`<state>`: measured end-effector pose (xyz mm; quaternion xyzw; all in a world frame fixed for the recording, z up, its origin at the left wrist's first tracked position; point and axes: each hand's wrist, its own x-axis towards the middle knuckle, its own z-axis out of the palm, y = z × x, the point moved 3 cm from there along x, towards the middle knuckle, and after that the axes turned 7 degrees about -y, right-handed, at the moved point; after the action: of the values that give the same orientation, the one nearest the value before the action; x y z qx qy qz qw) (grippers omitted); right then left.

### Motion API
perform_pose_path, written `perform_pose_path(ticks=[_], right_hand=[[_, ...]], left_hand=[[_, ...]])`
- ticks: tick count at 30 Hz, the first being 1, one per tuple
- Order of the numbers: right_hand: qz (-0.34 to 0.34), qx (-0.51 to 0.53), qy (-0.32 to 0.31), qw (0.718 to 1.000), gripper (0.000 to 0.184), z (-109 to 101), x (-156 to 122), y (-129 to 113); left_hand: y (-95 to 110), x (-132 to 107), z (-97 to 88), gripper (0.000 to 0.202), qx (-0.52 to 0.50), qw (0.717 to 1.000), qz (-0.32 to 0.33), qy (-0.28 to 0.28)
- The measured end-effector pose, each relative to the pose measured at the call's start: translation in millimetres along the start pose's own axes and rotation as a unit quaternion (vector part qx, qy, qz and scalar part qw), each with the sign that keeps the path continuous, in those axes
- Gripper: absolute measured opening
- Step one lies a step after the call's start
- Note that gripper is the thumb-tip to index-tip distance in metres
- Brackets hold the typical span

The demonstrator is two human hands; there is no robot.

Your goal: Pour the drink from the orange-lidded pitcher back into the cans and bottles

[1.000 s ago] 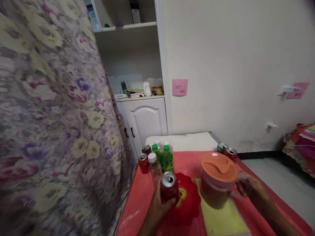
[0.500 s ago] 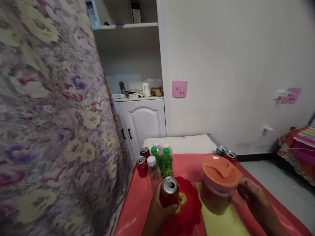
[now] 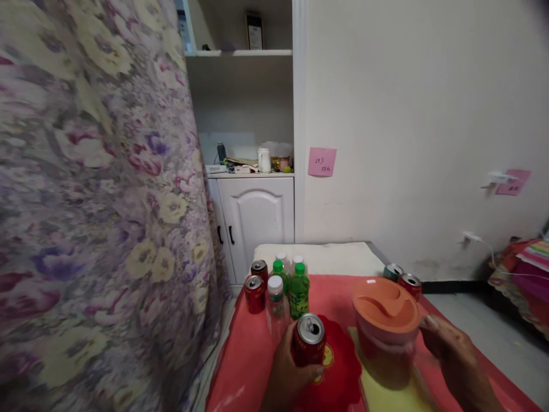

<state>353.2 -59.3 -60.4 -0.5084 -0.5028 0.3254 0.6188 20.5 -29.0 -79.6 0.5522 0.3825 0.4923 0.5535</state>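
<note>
1. across the foreground, a table (image 3: 240, 366) wears a glossy red cover with soft creases
2. on it lies a flat yellow mat (image 3: 386, 400), and beside that a red plate (image 3: 343, 366) with a scalloped rim and a gold motif
3. standing over the mat, a rounded see-through pitcher (image 3: 386, 355) carries an orange lid (image 3: 386, 303) with a curved ridge moulded in
4. the right hand (image 3: 452, 355), curled at the pitcher's handle a second ago, now looks uncurled beside it, fingers loosened; blur hides any contact, but the pitcher seems to stand unaided
5. the left hand (image 3: 286, 369) is unchanged, fingers and thumb clamped around a red can; whether its base rests on anything i cannot tell
6. behind it, green-capped bottles (image 3: 299, 294) and a clear white-capped bottle (image 3: 277, 312) cluster together
7. smallest, the held can (image 3: 307, 349) is a smooth metal cylinder, silver top opened, upright over the plate's left side
</note>
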Motion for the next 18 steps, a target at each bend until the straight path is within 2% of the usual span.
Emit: perform_pose_path(ticks=[4,7,12,18], right_hand=[[0.026,0.011,0.005,1.000,0.050,-1.1,-7.0,-15.4],[0.042,0.014,-0.002,0.999,0.052,-5.6,-12.1,-28.8],[0.058,-0.016,-0.050,0.997,0.054,-8.9,-17.0,-50.9],[0.061,-0.061,-0.092,0.992,0.056,-0.2,-20.3,-71.0]], left_hand=[[9.5,-3.1,3.1,0.079,-0.007,1.000,-0.006,-0.010],[5.2,-3.3,4.2,0.079,-0.016,1.000,0.004,-0.015],[-9.8,-4.3,4.5,0.081,-0.018,0.999,0.005,-0.026],[-5.9,-10.4,8.4,0.083,-0.014,0.999,0.032,-0.037]])
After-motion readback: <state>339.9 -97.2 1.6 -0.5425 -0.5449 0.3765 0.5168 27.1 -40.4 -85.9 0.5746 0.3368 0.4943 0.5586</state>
